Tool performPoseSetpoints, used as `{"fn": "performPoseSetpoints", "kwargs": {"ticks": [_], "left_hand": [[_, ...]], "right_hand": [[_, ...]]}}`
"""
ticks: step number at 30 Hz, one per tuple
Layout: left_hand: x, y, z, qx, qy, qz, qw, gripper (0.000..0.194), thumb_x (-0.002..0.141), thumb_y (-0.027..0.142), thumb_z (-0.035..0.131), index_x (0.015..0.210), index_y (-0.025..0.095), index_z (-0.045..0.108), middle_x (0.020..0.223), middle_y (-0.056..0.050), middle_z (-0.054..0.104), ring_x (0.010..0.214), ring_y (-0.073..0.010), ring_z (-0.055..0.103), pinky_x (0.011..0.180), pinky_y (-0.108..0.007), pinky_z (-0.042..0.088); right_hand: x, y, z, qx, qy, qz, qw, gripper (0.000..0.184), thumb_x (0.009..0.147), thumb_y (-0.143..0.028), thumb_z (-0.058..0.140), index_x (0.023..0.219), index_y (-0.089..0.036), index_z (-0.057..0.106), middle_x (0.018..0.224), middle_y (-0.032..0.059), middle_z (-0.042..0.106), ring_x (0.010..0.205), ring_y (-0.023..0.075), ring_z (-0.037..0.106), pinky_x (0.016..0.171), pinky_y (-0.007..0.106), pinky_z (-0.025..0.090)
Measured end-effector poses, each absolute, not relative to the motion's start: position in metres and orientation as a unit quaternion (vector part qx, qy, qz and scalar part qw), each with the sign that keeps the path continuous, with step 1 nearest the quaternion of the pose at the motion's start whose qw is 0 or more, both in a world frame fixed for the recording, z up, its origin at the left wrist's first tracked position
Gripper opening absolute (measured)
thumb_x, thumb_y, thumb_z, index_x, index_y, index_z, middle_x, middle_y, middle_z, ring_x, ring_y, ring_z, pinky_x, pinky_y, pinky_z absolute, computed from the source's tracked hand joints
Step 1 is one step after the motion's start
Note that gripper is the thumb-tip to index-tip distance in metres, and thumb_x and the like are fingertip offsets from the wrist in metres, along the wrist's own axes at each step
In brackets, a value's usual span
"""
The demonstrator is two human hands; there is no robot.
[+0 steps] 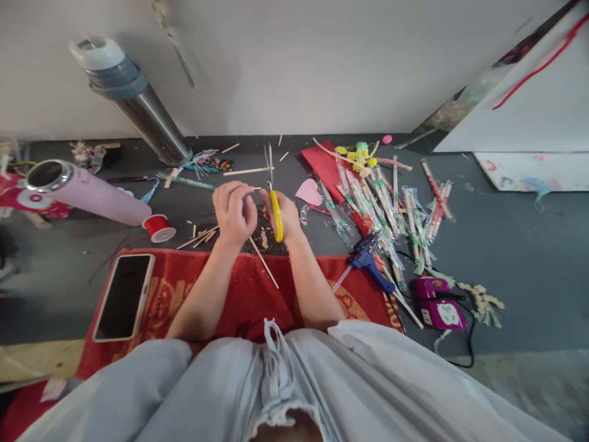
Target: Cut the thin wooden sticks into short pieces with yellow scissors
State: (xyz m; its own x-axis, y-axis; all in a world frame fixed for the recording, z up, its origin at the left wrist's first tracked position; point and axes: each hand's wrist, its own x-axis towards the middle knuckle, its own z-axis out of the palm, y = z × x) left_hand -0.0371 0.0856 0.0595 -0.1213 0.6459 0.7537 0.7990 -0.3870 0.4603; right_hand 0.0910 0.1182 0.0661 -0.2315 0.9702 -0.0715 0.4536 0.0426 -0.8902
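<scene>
My left hand [234, 212] is closed, its fingertips pinching a thin pale wooden stick [257, 188], of which only a short end shows. Beside it, my right hand [289, 216] is wrapped around yellow-handled scissors [277, 216], with the blades pointing away from me. Whether the blades touch the stick I cannot tell. Cut wooden sticks [205, 237] and small chips lie on the dark table left of my hands. One longer stick [264, 264] rests partly on the red cloth [262, 294] under my forearms, and another stick [246, 171] lies beyond my left hand.
To the left are a steel flask [151, 116], a pink bottle [101, 196], a red thread spool [159, 228] and a phone [124, 297]. Wrapped sticks [381, 202], a blue glue gun [370, 263], a purple power socket [438, 304] and a pink paper heart [308, 192] are on the right.
</scene>
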Motion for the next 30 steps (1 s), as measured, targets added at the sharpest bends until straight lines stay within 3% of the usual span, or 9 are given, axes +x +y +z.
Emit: {"fn": "performPoseSetpoints", "kwargs": {"ticks": [2,5,8,11,14,19,30], "left_hand": [[-0.032,0.088,0.051,-0.672,-0.524,-0.523,0.006,0.033,0.094,0.047,0.043,0.110,0.021,0.056,0.106,-0.010,0.060,0.104,-0.0224,0.057,0.094,-0.041,0.046],[-0.026,0.095,0.031,-0.696,-0.492,-0.509,-0.122,0.065,0.086,0.065,0.048,0.135,0.022,0.039,0.130,-0.015,0.050,0.119,-0.0271,0.052,0.096,-0.043,0.047],[-0.020,0.102,0.012,-0.726,-0.441,-0.479,-0.222,0.097,0.074,0.079,0.051,0.148,0.025,0.018,0.150,-0.019,0.029,0.139,-0.0352,0.034,0.107,-0.051,0.039],[-0.018,0.104,0.001,-0.744,-0.413,-0.453,-0.265,0.113,0.066,0.079,0.060,0.151,0.026,0.009,0.156,-0.019,0.017,0.146,-0.0392,0.017,0.115,-0.056,0.028],[-0.017,0.106,-0.002,-0.748,-0.407,-0.452,-0.265,0.117,0.062,0.076,0.067,0.150,0.027,0.009,0.156,-0.017,0.014,0.147,-0.0390,0.012,0.119,-0.058,0.020],[-0.015,0.109,-0.004,-0.745,-0.407,-0.472,-0.238,0.115,0.060,0.079,0.065,0.148,0.028,0.011,0.153,-0.016,0.020,0.146,-0.0376,0.015,0.119,-0.059,0.017],[-0.010,0.109,-0.002,-0.719,-0.460,-0.481,-0.199,0.116,0.051,0.083,0.067,0.142,0.026,0.022,0.140,-0.017,0.035,0.137,-0.0364,0.032,0.114,-0.055,0.031]], "right_hand": [[0.094,0.120,0.063,-0.536,-0.638,0.448,0.325,0.057,0.088,-0.073,0.031,0.073,-0.022,0.053,0.063,0.0011,0.061,0.066,0.0174,0.060,0.071,0.031,0.046],[0.097,0.123,0.058,-0.527,-0.624,0.457,0.351,0.059,0.086,-0.074,0.031,0.071,-0.022,0.053,0.065,0.0013,0.060,0.064,0.0165,0.058,0.070,0.031,0.046],[0.097,0.124,0.053,-0.507,-0.620,0.472,0.369,0.059,0.085,-0.075,0.032,0.073,-0.022,0.054,0.066,0.0004,0.059,0.062,0.0152,0.056,0.066,0.030,0.045],[0.097,0.123,0.050,-0.496,-0.627,0.461,0.385,0.059,0.085,-0.074,0.032,0.074,-0.022,0.054,0.069,0.0005,0.059,0.065,0.0153,0.055,0.066,0.030,0.044],[0.096,0.124,0.047,-0.491,-0.629,0.464,0.386,0.058,0.086,-0.073,0.033,0.075,-0.021,0.055,0.069,0.0011,0.059,0.065,0.0158,0.054,0.065,0.030,0.044],[0.095,0.125,0.047,-0.488,-0.642,0.464,0.367,0.051,0.089,-0.066,0.037,0.078,-0.020,0.056,0.072,0.0034,0.061,0.067,0.0156,0.054,0.066,0.030,0.043],[0.094,0.123,0.053,-0.511,-0.675,0.420,0.327,0.064,0.089,-0.072,0.025,0.082,-0.019,0.060,0.077,0.0062,0.067,0.070,0.0174,0.061,0.064,0.028,0.046]]}}
